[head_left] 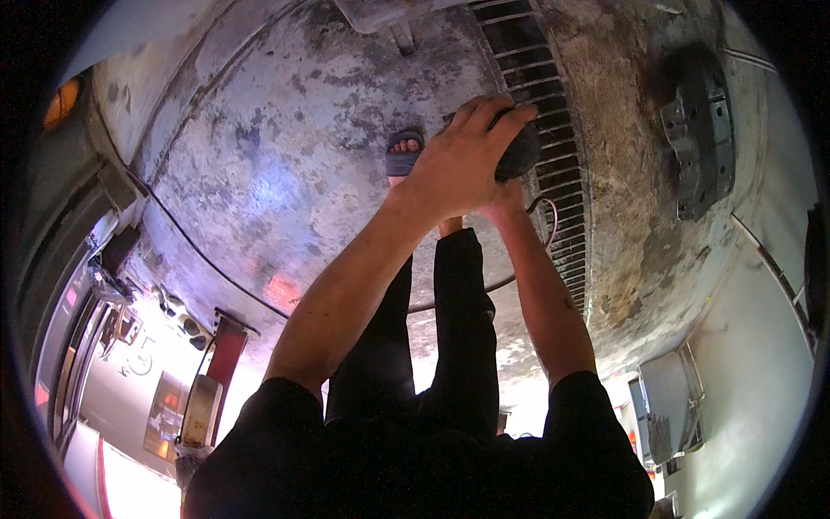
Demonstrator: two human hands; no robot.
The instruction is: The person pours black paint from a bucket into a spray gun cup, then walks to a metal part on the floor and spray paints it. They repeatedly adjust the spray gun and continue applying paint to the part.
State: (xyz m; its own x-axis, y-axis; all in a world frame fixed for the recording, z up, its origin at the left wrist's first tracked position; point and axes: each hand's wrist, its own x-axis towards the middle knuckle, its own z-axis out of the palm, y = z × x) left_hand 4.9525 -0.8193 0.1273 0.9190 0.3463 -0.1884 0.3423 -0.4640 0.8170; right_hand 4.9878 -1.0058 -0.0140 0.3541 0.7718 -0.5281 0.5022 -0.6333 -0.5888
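My left hand (462,151) is out in front of me at the upper middle, its fingers curved over a dark rounded object (520,156). Most of that object is covered by the hand, and its kind cannot be made out. Just below it, the wrist of my right hand (506,197) comes up close against the object and the left palm. The fingers of the right hand are hidden. A thin cord (552,221) loops down beside the right wrist; where its upper end leads is not visible.
A barred floor drain (566,208) runs below the hands. A long cable (203,251) crosses the stained concrete floor (285,147) near my sandalled foot (404,154). At the right lies a dark moulded panel (705,138); a pole (774,268) leans by the wall.
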